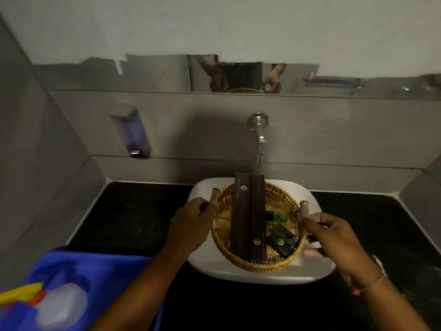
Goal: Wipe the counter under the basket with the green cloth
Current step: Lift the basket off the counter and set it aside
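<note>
**Basket in both hands, cloth not in sight**

Nearest us, at the lower left, a blue caddy (78,271) holds a blurred spray bottle (60,304). We take the white basin (260,273) as our landmark. The wicker basket (222,225) sits over the basin, though we cannot tell whether it rests on the rim or is held just above it. Our left hand (191,223) has its grip closed on the basket's left handle (213,197); our right hand (334,237) is curled about the right handle (303,209). Inside the basket stand two tall dark boxes (248,216), with a small dark packet (281,242) and a green bottle (279,217) beside them. The black worktop (124,218) runs to both sides of the basin.

We judge the step in hand to be shifting the basket clear. The green cloth does not show anywhere, so next we must set the basket down level and fetch it.
</note>
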